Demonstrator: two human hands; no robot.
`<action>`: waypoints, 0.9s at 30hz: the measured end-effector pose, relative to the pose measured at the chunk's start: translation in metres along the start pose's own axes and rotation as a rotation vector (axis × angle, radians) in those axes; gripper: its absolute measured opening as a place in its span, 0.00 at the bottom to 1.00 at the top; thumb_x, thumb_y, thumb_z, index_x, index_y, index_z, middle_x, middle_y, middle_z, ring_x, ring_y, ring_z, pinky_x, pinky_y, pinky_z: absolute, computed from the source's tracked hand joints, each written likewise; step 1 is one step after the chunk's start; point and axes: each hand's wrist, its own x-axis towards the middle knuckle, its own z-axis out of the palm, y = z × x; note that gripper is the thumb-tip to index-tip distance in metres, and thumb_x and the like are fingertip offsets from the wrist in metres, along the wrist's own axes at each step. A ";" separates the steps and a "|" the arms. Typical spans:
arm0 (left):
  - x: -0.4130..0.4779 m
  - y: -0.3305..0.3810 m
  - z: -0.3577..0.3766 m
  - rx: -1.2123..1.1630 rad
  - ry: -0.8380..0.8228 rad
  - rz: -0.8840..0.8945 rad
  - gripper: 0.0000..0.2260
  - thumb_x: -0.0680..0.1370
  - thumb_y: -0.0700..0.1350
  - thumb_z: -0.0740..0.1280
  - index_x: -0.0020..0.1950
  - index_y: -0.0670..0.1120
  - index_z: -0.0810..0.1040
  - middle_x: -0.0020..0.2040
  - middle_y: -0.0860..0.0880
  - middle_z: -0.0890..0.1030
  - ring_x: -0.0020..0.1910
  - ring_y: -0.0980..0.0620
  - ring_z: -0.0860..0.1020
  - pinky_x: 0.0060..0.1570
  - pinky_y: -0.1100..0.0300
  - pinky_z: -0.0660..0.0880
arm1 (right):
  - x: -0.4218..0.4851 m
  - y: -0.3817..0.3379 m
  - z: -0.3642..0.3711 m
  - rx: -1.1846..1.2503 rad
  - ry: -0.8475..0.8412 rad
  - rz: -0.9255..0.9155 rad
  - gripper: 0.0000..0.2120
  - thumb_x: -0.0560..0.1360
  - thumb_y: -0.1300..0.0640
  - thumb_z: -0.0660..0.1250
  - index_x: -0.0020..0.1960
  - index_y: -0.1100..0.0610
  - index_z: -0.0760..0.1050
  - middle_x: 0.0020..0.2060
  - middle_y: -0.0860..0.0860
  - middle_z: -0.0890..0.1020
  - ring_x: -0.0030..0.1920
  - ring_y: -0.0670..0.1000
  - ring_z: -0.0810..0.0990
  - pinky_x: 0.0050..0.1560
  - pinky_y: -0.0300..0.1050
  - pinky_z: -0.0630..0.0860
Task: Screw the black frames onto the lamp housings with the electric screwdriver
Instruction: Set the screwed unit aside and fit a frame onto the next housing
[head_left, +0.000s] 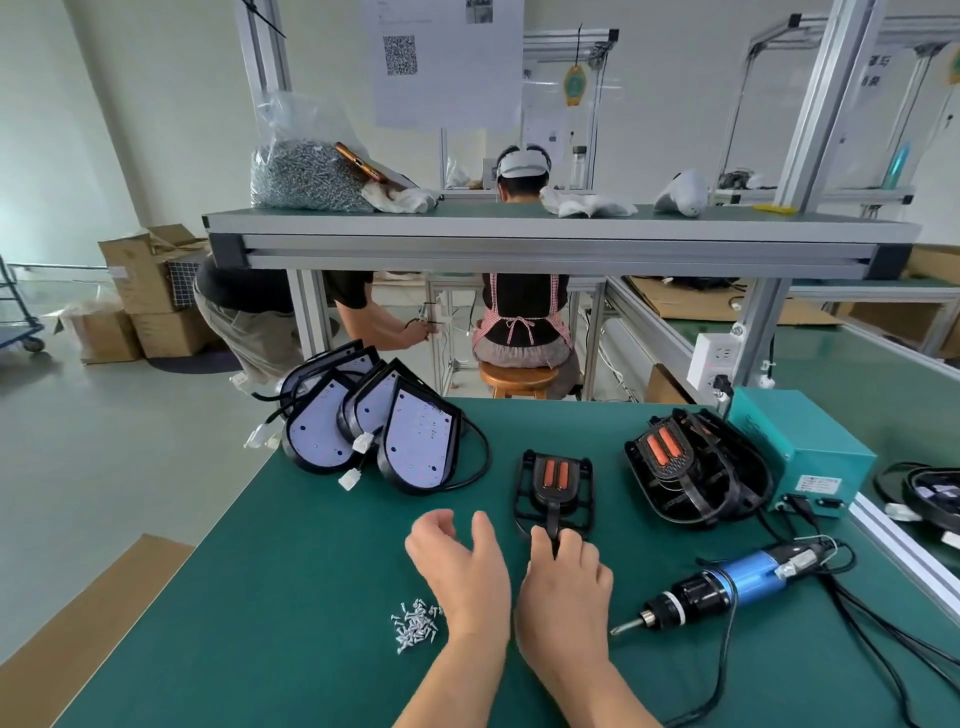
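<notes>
Two hands are out over the green table (311, 597). The left hand (457, 561) hovers with its fingers loosely curled and nothing visible in them. The right hand (566, 587) pinches the narrow near end of one black frame (553, 488), which lies flat on the table just ahead of it and shows two orange strips in its middle.

Further right sits a stack of black frames (696, 467). The top one again shows two orange strips, but I cannot count how many are in the stack.

At the far left corner the lamp housings (421, 441) lean on one another in a heap. I can make out at least four white faces, with black cables and white plugs trailing from them.

One electric screwdriver (727, 587) lies on the table to the right of the right hand and apart from it. It has a blue body and its bit points left. Just beside the left wrist is one small pile of loose screws (415, 623), too many and too small to count.

One teal power box (800, 447) stands at the right edge behind the stack.

On the shelf (519, 223) above, there is one clear bag of screws (301, 176). Beyond it are two other people, one seated on a wooden stool (519, 379) and one bending over to the left.
</notes>
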 end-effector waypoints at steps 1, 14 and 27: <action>0.014 0.004 -0.002 0.023 0.033 -0.027 0.13 0.78 0.42 0.70 0.59 0.43 0.71 0.56 0.48 0.70 0.53 0.47 0.72 0.56 0.51 0.71 | 0.000 0.000 0.002 -0.010 -0.016 0.000 0.28 0.79 0.57 0.57 0.79 0.51 0.59 0.67 0.52 0.68 0.66 0.56 0.67 0.65 0.51 0.63; 0.116 0.018 -0.008 0.074 0.089 -0.287 0.27 0.77 0.45 0.72 0.72 0.41 0.66 0.67 0.41 0.69 0.53 0.42 0.74 0.57 0.42 0.77 | -0.003 -0.004 -0.001 -0.069 0.111 -0.027 0.32 0.52 0.65 0.80 0.57 0.61 0.84 0.45 0.57 0.81 0.42 0.59 0.81 0.42 0.57 0.78; 0.140 0.017 0.002 0.025 0.104 -0.268 0.28 0.79 0.42 0.69 0.71 0.57 0.56 0.53 0.44 0.75 0.41 0.47 0.75 0.46 0.48 0.76 | -0.001 -0.004 -0.001 -0.001 0.204 -0.037 0.31 0.48 0.67 0.82 0.51 0.62 0.86 0.41 0.58 0.82 0.39 0.60 0.82 0.37 0.58 0.79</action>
